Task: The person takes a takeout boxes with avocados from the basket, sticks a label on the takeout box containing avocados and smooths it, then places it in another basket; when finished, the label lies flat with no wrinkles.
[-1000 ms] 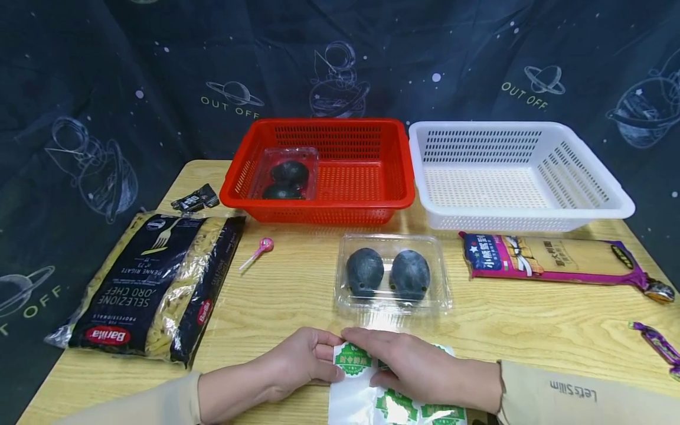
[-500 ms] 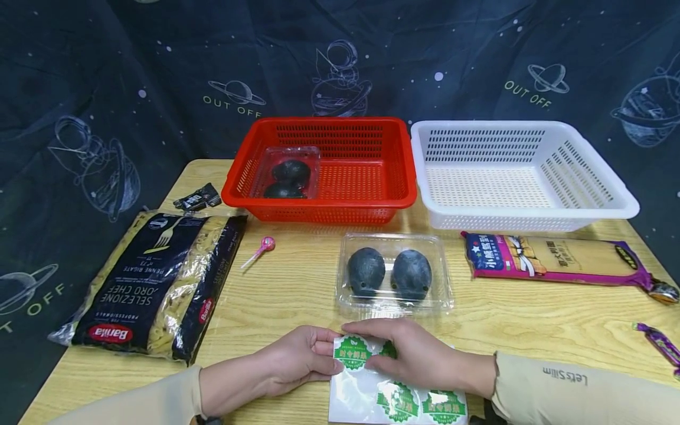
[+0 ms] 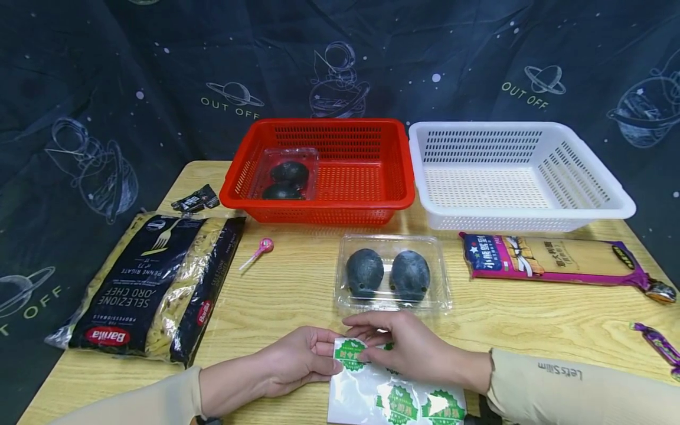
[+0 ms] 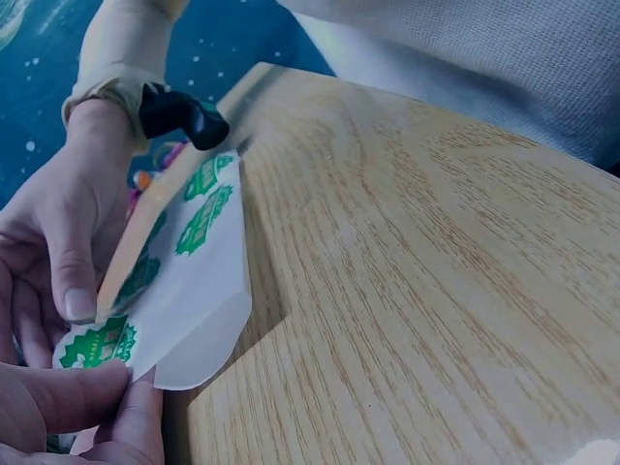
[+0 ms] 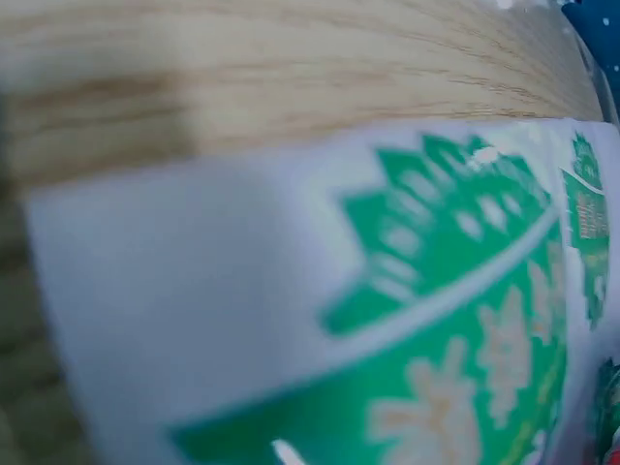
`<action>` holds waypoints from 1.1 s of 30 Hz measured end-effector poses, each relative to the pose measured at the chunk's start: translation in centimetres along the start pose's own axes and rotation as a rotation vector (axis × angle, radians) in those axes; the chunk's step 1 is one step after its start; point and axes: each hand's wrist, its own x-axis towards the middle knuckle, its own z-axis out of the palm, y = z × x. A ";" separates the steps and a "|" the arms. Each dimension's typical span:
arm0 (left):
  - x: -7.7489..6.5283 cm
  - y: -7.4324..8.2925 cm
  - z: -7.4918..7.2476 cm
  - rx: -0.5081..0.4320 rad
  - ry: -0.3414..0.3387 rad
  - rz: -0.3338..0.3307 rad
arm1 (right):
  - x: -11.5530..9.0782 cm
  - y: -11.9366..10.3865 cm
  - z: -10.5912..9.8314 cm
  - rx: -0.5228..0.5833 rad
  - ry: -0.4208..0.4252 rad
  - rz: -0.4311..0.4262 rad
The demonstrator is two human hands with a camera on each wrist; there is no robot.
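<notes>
The sticker sheet lies at your side of the table, between your two hands. It is white and glossy, with round green labels that have sawtooth rims and pale yellowish lettering (the right wrist view gives them very close and blurred). In the left wrist view you can see one edge of it curling up and throwing a shadow on the wood. Your left hand pinches its upper left corner between thumb and finger. Your right hand has its thumb on the upper left label, fingers bent; you cannot tell whether it grips anything.

Just beyond is a clear pack with two dark, rounded items. Farther back, you have a red basket holding a similar pack, beside a white basket. To your left are a lollipop and a penne bag; to your right, a long pasta packet and a purple-wrapped sweet.
</notes>
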 end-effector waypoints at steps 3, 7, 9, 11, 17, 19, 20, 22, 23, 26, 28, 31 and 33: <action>0.0 0.0 0.0 0.006 -0.007 0.002 | 0.1 -0.2 0.1 -0.022 0.028 0.042; 0.0 0.0 0.0 0.007 -0.006 0.002 | 0.0 -0.4 0.4 -0.091 0.074 0.074; 0.0 0.0 0.0 0.012 -0.003 0.003 | 0.0 -0.5 0.4 -0.122 0.090 0.066; 0.0 0.0 -0.1 0.015 -0.004 0.006 | -0.1 -0.6 0.5 -0.138 0.097 0.054; 0.0 -0.1 -0.1 0.016 0.009 0.007 | -0.1 -0.8 0.1 -0.166 0.103 -0.014; 0.0 -0.1 0.0 0.013 0.023 0.000 | -0.1 -1.0 -0.1 -0.182 0.108 -0.050; 0.0 -0.1 0.0 0.014 0.027 0.000 | -0.1 -1.2 -0.3 -0.184 0.110 -0.064; -0.1 -0.1 0.1 0.012 0.038 -0.001 | -0.1 -1.6 -0.7 -0.176 0.106 -0.075; -0.1 -0.1 0.1 0.012 0.042 0.000 | -0.2 -1.9 -0.9 -0.168 0.100 -0.070; -0.1 -0.1 0.2 0.019 0.046 0.006 | -0.2 -2.9 -1.9 -0.167 0.108 -0.052; -0.1 -0.1 0.3 0.014 0.061 -0.001 | -0.1 -3.6 -3.0 -0.175 0.130 -0.044; -0.2 0.0 0.3 0.015 0.073 -0.012 | 0.5 -4.3 -5.6 -0.249 0.191 -0.025; -0.1 0.2 0.4 0.011 0.082 -0.026 | 1.0 -4.3 -7.7 -0.314 0.239 0.014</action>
